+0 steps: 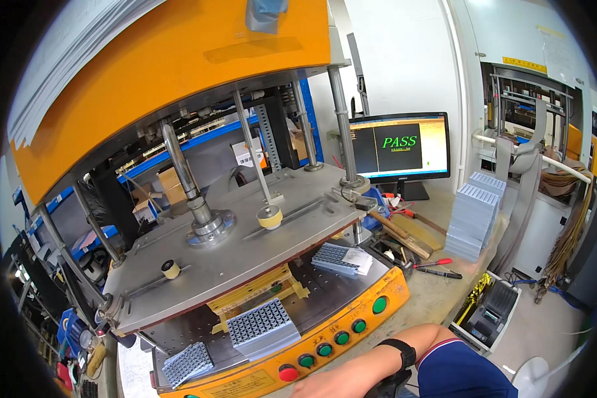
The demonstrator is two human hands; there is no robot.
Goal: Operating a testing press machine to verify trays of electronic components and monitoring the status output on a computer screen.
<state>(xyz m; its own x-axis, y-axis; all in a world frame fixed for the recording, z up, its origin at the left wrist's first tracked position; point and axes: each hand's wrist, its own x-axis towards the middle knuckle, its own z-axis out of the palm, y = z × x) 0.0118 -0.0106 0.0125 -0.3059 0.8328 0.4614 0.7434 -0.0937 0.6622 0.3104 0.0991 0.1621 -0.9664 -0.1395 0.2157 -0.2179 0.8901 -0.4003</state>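
My right forearm comes in from the lower right, with a dark blue sleeve and a black wrist strap. Only the back edge of my right hand [312,387] shows at the bottom, near the red push button [288,373]; its fingers are cut off. My left hand is out of sight. Just beyond the buttons, a stack of grey-blue patterned panels [264,328] sits on the front of the press bed. A smaller pile of such panels [188,365] lies to its left, and another pile [335,257], with white paper on it, lies to the right.
An orange press head [179,66] hangs above a grey steel plate [245,232] on metal columns. Several green buttons [324,349] line the orange front. At right stand a monitor [404,149], a tall panel stack [472,222], a hammer [399,233], pens [439,272] and a white bin [487,312].
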